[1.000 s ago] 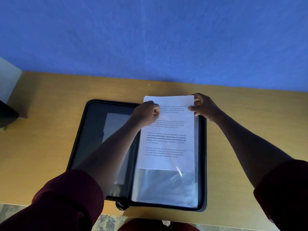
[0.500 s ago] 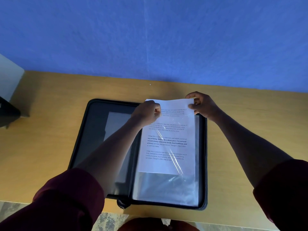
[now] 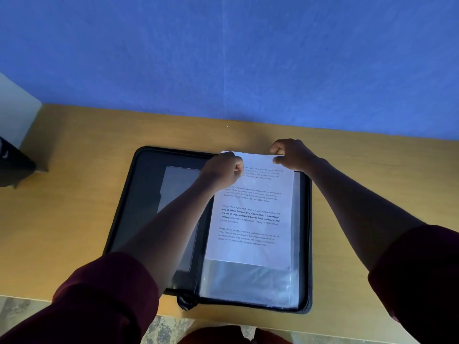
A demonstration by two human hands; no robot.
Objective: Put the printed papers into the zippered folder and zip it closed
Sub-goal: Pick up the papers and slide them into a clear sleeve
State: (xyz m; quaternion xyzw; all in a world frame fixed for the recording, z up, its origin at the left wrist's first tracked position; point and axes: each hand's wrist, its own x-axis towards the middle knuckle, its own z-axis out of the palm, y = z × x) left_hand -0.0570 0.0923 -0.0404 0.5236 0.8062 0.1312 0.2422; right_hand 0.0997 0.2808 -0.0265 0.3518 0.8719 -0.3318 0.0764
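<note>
A black zippered folder lies open flat on the wooden table. Its right half carries clear plastic sleeves. A printed paper with several paragraphs of text sits partway inside the top sleeve, its upper edge sticking out past the sleeve's far end. My left hand pinches the paper's top left corner. My right hand pinches the top right corner. The zip pull hangs at the near edge by the spine.
A blue wall rises right behind the table. A dark object and a pale block sit at the far left edge. The table's near edge runs just below the folder, with floor beyond.
The paper has slid further down into the sleeve toward me, and both hands have come down with its top edge.
</note>
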